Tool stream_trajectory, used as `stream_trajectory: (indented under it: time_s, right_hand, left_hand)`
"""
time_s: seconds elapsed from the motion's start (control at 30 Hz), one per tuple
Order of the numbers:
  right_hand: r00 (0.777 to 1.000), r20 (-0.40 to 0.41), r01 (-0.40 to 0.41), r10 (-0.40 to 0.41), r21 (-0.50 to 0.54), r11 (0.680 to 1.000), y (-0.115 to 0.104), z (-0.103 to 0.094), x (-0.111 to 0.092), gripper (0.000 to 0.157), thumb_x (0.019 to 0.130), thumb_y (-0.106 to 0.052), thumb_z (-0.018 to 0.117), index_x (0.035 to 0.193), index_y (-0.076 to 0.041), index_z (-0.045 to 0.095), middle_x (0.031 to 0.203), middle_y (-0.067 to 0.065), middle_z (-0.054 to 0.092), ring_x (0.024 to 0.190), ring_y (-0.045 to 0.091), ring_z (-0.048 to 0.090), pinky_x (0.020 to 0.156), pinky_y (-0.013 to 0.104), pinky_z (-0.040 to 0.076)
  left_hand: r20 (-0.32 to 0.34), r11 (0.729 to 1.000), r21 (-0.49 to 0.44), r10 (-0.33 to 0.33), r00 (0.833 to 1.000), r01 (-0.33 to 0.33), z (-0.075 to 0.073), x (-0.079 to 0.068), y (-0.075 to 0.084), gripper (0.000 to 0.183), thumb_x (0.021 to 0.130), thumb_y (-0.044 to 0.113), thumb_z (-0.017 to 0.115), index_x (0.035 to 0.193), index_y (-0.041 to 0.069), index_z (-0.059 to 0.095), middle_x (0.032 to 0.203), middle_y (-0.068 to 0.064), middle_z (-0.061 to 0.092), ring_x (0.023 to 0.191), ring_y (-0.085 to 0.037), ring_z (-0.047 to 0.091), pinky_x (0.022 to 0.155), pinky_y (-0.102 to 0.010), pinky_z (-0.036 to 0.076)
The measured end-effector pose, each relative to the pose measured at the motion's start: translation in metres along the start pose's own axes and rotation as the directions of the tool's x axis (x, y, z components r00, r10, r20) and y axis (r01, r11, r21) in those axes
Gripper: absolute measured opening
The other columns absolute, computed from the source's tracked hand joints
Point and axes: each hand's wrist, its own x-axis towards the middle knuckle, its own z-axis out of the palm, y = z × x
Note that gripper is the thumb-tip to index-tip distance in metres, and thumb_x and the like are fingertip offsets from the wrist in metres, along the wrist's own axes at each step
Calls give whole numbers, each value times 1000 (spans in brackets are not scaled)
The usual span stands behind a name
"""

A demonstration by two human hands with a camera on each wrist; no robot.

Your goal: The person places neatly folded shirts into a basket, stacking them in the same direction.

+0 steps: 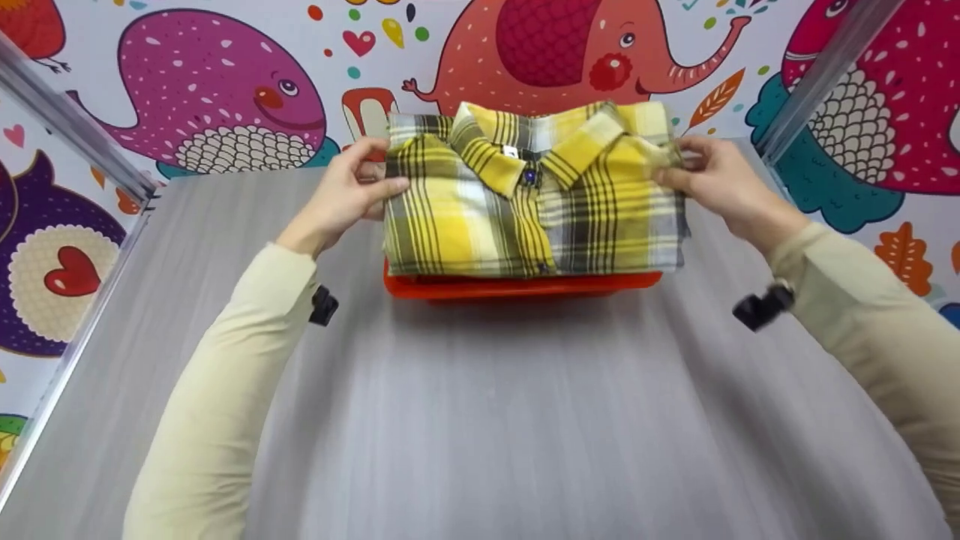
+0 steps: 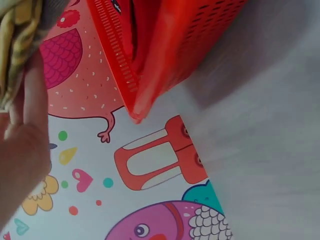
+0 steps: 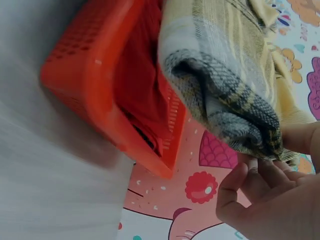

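Observation:
A folded yellow, white and black plaid shirt (image 1: 480, 232), collar toward the wall, is held above a red plastic basket (image 1: 525, 286). My left hand (image 1: 352, 184) pinches the shirt's left side, thumb on top. At the opposite side my right hand (image 1: 716, 180) grips the other edge. The right wrist view has the shirt's rolled side (image 3: 220, 95) between thumb and fingers of the right hand (image 3: 280, 195), apart from the basket rim (image 3: 95, 70). Red cloth (image 3: 142, 75) lies inside the basket. Only part of the left hand (image 2: 25, 145) shows in the left wrist view.
The basket stands on a grey wood-grain table (image 1: 480, 420), close to the back wall. That wall (image 1: 375, 45) carries printed cartoon animals, as do the side panels. Metal posts (image 1: 825, 82) rise at the table's back corners.

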Motion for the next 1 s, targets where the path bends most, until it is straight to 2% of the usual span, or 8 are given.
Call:
stream_trajectory:
  time_s: [0.1, 0.27, 0.4, 0.5, 0.6, 0.77, 0.83, 1.0]
  right_hand:
    - [998, 20, -60, 59, 6, 998, -7, 1, 11, 61, 96, -30, 60, 144, 0, 37, 130, 14, 49, 105, 18, 51, 97, 32, 45]
    - [989, 28, -149, 147, 56, 987, -3, 5, 24, 59, 93, -28, 64, 139, 1, 41, 117, 7, 55, 92, 12, 56, 81, 21, 51]
    - [988, 21, -156, 155, 68, 985, 6, 9, 31, 54, 93, -25, 66, 135, 3, 47, 107, 2, 58, 83, 8, 57, 72, 18, 51]
    - [987, 14, -160, 160, 37, 986, 12, 15, 36, 53, 93, -25, 65, 134, 5, 46, 109, 5, 57, 83, 9, 56, 70, 18, 50]
    - [983, 19, -184, 184, -12, 983, 17, 21, 40, 57, 95, -26, 62, 137, 6, 41, 114, 11, 53, 87, 13, 53, 71, 19, 49]
    - [976, 55, -204, 209, -89, 975, 26, 26, 43, 57, 97, -25, 57, 139, 7, 37, 120, 16, 47, 97, 21, 45, 80, 30, 43]
    - [977, 53, -201, 208, -107, 974, 28, 28, 42, 56, 97, -25, 56, 139, 7, 37, 122, 18, 45, 101, 24, 43, 83, 35, 40]
    - [990, -6, -138, 139, -166, 976, 28, 37, 40, 47, 96, -20, 56, 130, 9, 44, 118, 21, 49, 98, 27, 45, 82, 36, 42]
  left_hand:
    - [-42, 999, 43, -12, 999, 14, 2, 8, 1, 40, 90, 2, 66, 127, 3, 50, 95, -16, 60, 78, -20, 65, 58, -33, 57]
    - [-72, 993, 88, -66, 995, 73, 4, 13, -7, 38, 90, 2, 66, 124, -1, 50, 86, -11, 58, 69, -14, 63, 54, -28, 56]
    - [-68, 980, 172, -92, 993, 103, 5, 15, -17, 35, 90, 4, 66, 121, -3, 50, 80, -8, 55, 63, -11, 59, 50, -24, 54]
    - [-80, 957, 266, -94, 992, 112, 7, 17, -22, 38, 90, 6, 67, 122, -3, 49, 81, -9, 52, 62, -11, 53, 49, -22, 51]
    - [-87, 904, 410, -92, 992, 119, 11, 20, -27, 41, 90, 9, 69, 124, -4, 50, 84, -13, 53, 63, -14, 53, 52, -24, 52]
    - [-61, 749, 654, -85, 994, 104, 18, 24, -35, 43, 90, 13, 69, 124, -7, 53, 91, -19, 60, 77, -24, 55, 66, -32, 49]
    - [-56, 724, 682, -87, 995, 102, 20, 25, -36, 42, 90, 13, 69, 123, -7, 53, 94, -21, 60, 82, -28, 54, 71, -37, 47]
    - [-66, 707, 698, -98, 993, 116, 23, 28, -36, 37, 90, 9, 69, 119, -7, 54, 102, -23, 60, 92, -31, 55, 82, -43, 48]
